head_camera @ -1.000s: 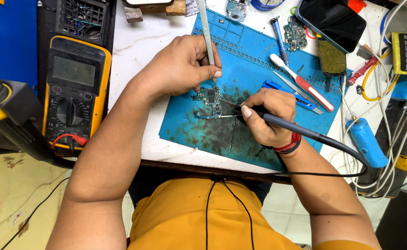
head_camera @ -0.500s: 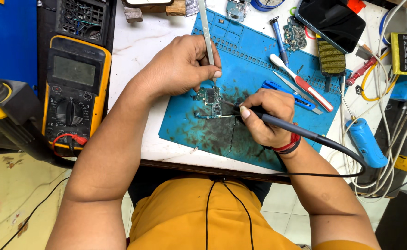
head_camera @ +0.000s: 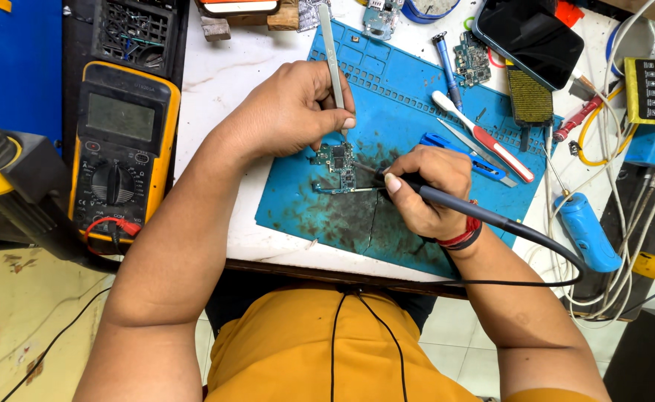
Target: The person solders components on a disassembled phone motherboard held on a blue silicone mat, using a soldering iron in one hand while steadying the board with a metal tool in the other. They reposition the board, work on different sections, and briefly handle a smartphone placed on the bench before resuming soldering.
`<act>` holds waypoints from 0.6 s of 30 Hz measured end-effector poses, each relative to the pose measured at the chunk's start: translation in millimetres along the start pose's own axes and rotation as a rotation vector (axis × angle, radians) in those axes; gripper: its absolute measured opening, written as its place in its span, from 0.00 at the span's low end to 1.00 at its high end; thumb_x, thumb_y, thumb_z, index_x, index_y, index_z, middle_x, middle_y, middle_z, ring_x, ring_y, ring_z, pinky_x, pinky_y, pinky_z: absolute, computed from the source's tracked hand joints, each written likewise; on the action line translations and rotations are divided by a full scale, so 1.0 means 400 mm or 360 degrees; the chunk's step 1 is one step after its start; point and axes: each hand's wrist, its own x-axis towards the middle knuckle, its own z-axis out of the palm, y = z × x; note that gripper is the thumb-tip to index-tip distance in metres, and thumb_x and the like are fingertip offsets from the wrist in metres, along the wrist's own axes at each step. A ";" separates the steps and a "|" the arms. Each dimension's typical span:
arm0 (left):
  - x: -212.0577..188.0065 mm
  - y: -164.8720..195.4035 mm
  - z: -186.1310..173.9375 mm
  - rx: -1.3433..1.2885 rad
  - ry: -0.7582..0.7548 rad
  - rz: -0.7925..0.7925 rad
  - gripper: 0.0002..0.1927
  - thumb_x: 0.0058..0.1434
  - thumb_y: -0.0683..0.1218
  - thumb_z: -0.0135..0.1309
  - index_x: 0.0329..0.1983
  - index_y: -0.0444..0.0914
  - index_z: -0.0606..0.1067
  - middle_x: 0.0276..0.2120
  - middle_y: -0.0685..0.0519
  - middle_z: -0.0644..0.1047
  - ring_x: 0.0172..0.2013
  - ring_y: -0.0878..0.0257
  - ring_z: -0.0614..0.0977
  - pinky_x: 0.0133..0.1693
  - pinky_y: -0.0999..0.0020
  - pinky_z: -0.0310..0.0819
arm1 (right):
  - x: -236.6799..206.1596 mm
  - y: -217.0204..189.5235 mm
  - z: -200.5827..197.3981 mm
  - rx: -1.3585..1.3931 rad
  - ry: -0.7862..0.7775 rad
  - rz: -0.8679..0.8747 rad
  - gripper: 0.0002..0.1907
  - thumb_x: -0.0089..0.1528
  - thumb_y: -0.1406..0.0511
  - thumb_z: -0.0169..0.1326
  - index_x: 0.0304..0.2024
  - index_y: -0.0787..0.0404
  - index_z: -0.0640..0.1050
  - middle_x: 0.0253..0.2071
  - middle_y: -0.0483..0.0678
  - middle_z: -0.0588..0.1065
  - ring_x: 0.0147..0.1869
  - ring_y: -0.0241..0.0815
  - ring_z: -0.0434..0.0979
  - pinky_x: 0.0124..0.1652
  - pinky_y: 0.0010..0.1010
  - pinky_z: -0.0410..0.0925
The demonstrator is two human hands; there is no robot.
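A small green circuit board (head_camera: 336, 167) lies on a stained blue work mat (head_camera: 417, 97). My left hand (head_camera: 290, 112) grips metal tweezers (head_camera: 332, 56) whose tips point down onto the board's upper edge. My right hand (head_camera: 424, 190) holds a dark soldering iron (head_camera: 491, 219) like a pen, its tip touching the board's right side. The iron's black cord runs off to the right and loops back under the table edge.
A yellow multimeter (head_camera: 119, 149) lies at the left. On the mat's right side are a red-and-white tool (head_camera: 484, 138), a blue knife (head_camera: 465, 156), a brush (head_camera: 530, 97), a phone (head_camera: 539, 37) and a second board (head_camera: 470, 58). Cables and a blue handle (head_camera: 584, 231) crowd the right edge.
The right hand and the iron tip have shifted slightly on the board. The left hand and tweezers stay in place.
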 end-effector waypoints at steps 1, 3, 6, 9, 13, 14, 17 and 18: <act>-0.001 0.001 0.001 0.0002 -0.0001 0.0000 0.06 0.59 0.43 0.62 0.37 0.38 0.78 0.25 0.55 0.81 0.20 0.70 0.78 0.23 0.73 0.73 | -0.001 -0.001 0.000 0.0005 0.0000 0.0004 0.03 0.60 0.72 0.58 0.32 0.64 0.76 0.26 0.48 0.75 0.27 0.42 0.74 0.31 0.31 0.64; 0.000 0.002 0.002 0.0016 0.0001 -0.0020 0.06 0.59 0.43 0.62 0.37 0.38 0.78 0.25 0.55 0.81 0.20 0.70 0.78 0.23 0.73 0.73 | 0.000 -0.002 0.000 0.0014 0.0001 0.0009 0.03 0.60 0.72 0.57 0.32 0.64 0.76 0.26 0.48 0.75 0.27 0.42 0.74 0.31 0.31 0.65; -0.001 0.004 0.002 0.0023 0.0000 -0.0024 0.06 0.59 0.43 0.62 0.37 0.38 0.78 0.25 0.55 0.81 0.20 0.70 0.78 0.23 0.73 0.72 | 0.000 -0.003 0.000 0.0000 -0.0007 0.0021 0.02 0.59 0.72 0.58 0.32 0.64 0.77 0.25 0.48 0.74 0.26 0.42 0.73 0.31 0.31 0.64; -0.001 0.004 0.000 0.0014 -0.0001 -0.0029 0.06 0.59 0.43 0.62 0.37 0.38 0.78 0.25 0.55 0.81 0.20 0.70 0.78 0.23 0.73 0.72 | 0.000 -0.004 0.001 0.0001 -0.0006 0.0004 0.03 0.60 0.71 0.58 0.33 0.64 0.76 0.26 0.48 0.75 0.27 0.42 0.73 0.31 0.31 0.64; 0.000 0.003 0.001 0.0010 -0.0002 -0.0033 0.06 0.59 0.43 0.62 0.37 0.38 0.78 0.25 0.55 0.81 0.20 0.70 0.78 0.23 0.73 0.72 | 0.001 -0.003 0.000 0.0008 -0.0020 0.0008 0.03 0.60 0.71 0.58 0.32 0.64 0.76 0.26 0.48 0.74 0.27 0.42 0.73 0.31 0.31 0.64; 0.000 0.003 0.000 0.0012 -0.0001 -0.0020 0.06 0.59 0.43 0.62 0.37 0.38 0.78 0.25 0.55 0.81 0.20 0.70 0.78 0.23 0.73 0.72 | 0.002 -0.002 0.000 0.0003 -0.0017 -0.0001 0.03 0.60 0.71 0.58 0.32 0.64 0.76 0.26 0.48 0.75 0.27 0.42 0.73 0.31 0.31 0.64; -0.001 0.002 0.000 0.0013 -0.0002 -0.0005 0.06 0.59 0.43 0.62 0.37 0.38 0.78 0.25 0.55 0.81 0.21 0.70 0.78 0.23 0.73 0.73 | 0.001 -0.004 0.000 0.0016 -0.0019 0.0005 0.03 0.60 0.71 0.58 0.32 0.64 0.76 0.26 0.48 0.75 0.27 0.42 0.73 0.31 0.31 0.64; -0.001 0.002 0.000 0.0014 -0.0002 -0.0011 0.06 0.59 0.43 0.62 0.37 0.38 0.78 0.25 0.55 0.81 0.20 0.70 0.78 0.23 0.73 0.73 | 0.002 -0.004 0.000 0.0024 -0.0020 0.0010 0.03 0.60 0.71 0.58 0.32 0.64 0.76 0.25 0.48 0.74 0.26 0.42 0.73 0.31 0.31 0.64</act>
